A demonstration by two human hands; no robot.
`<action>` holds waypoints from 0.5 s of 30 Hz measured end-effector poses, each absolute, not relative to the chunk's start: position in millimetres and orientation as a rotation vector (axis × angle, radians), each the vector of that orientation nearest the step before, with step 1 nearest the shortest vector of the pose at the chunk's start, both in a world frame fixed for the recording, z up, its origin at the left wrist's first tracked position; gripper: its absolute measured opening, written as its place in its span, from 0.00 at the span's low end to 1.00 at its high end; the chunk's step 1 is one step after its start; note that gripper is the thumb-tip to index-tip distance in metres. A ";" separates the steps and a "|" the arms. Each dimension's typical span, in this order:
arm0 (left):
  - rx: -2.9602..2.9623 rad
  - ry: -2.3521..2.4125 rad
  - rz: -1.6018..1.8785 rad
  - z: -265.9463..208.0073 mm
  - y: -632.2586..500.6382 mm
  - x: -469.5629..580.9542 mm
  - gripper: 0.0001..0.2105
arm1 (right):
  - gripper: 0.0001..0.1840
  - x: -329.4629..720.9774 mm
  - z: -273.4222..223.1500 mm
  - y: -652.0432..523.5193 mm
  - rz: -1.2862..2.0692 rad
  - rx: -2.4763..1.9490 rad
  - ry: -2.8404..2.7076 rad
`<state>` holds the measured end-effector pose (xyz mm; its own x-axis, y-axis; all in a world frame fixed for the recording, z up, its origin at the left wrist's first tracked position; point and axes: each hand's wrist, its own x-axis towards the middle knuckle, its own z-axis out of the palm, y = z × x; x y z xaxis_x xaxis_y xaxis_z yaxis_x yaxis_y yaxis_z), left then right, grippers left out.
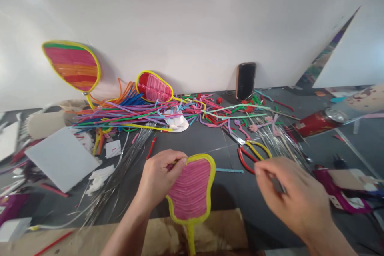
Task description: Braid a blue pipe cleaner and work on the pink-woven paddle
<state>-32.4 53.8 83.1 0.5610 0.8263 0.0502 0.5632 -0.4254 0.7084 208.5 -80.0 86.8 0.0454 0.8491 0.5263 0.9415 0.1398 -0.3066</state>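
Note:
My left hand (164,174) pinches the upper left edge of a pink pipe-cleaner fan (193,188) with a yellow rim and a yellow stem pointing down. To the right, apart from the fan, my right hand (292,196) is closed with thumb and forefinger together; what they hold, if anything, I cannot make out. Just beyond its fingertips lies a hand tool with red and yellow handles (259,150), pliers or scissors. A short blue pipe cleaner (229,171) lies between the fan and my right hand.
Pipe cleaners (135,114) are heaped along the wall. Two more yellow-rimmed fans, one striped (73,66) and one pink-red (154,87), lean there, as does a phone (246,81). A red can (318,123) and glue gun (342,196) are right; a white card (61,160) left.

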 end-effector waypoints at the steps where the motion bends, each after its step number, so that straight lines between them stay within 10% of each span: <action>1: 2.140 1.111 0.525 82.4 54.6 -33.0 0.08 | 0.06 221.1 75.3 -84.3 -0.245 -1.872 -1.768; 15: 2.140 1.103 0.509 81.8 52.5 -35.4 0.09 | 0.18 277.4 20.1 -65.7 0.162 -2.601 -1.840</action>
